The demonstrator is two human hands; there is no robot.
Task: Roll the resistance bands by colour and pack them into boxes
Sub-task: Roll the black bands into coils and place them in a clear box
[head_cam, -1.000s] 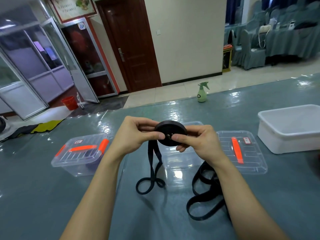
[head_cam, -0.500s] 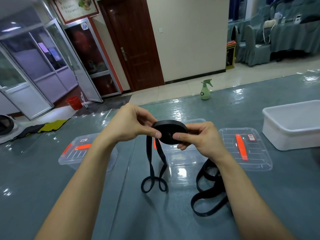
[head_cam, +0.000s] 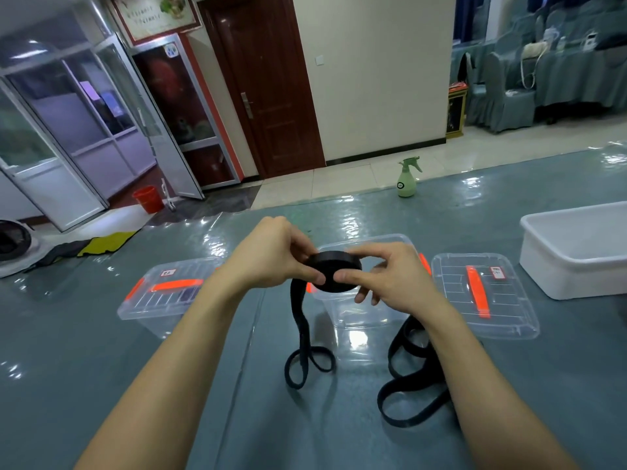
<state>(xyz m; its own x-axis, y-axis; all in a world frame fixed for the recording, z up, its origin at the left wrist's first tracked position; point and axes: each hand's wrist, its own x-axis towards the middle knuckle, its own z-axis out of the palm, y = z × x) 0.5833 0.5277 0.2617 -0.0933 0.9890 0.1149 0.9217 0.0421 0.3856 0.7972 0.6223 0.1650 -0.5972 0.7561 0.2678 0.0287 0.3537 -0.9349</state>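
Left hand (head_cam: 271,254) and right hand (head_cam: 390,276), frame centre: both pinching the black band roll (head_cam: 334,271), raised above the tabletop (head_cam: 84,340), loose tail hanging.

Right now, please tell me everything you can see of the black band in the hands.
The black band is a flat, matte, rubbery-looking strip, mostly wound into a tight disc. The left hand and right hand pinch it above the table, nearly level. Its loose tail hangs down, ending in a loop on the table.
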